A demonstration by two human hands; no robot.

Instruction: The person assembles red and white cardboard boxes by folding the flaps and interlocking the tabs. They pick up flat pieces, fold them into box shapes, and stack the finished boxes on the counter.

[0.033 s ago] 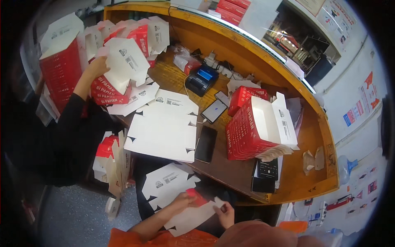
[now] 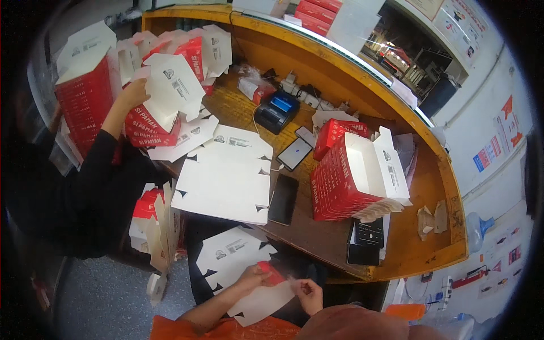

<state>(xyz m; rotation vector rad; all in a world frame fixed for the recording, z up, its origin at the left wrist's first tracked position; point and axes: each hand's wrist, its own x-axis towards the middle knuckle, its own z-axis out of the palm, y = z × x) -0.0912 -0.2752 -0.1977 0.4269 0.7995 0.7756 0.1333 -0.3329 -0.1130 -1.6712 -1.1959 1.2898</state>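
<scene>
Low in the view, a flat white cardboard box blank (image 2: pixel 262 304) with a red folded flap lies across my lap. My left hand (image 2: pixel 253 279) is closed on its upper edge beside the red flap. At the blank's right end, my right hand (image 2: pixel 309 296) has its fingers curled in at a small flap, which is smeared by motion. Under and behind this piece rests another white blank (image 2: pixel 226 255) with notched edges. On the table just ahead lies a stack of flat white blanks (image 2: pixel 224 184).
Nested red boxes (image 2: pixel 334 190) stand at the right, near phones (image 2: pixel 283 198) and a small black printer (image 2: pixel 277 110). A co-worker's hand (image 2: pixel 133 96) grips red-and-white boxes at the left, beside a tall red stack (image 2: pixel 85 107). The table has a raised yellow wooden edge (image 2: pixel 317 56).
The small flap at my right hand has moved and blurred; it stood up clearly before. My right hand has shifted slightly. My left hand keeps its hold on the blank.
</scene>
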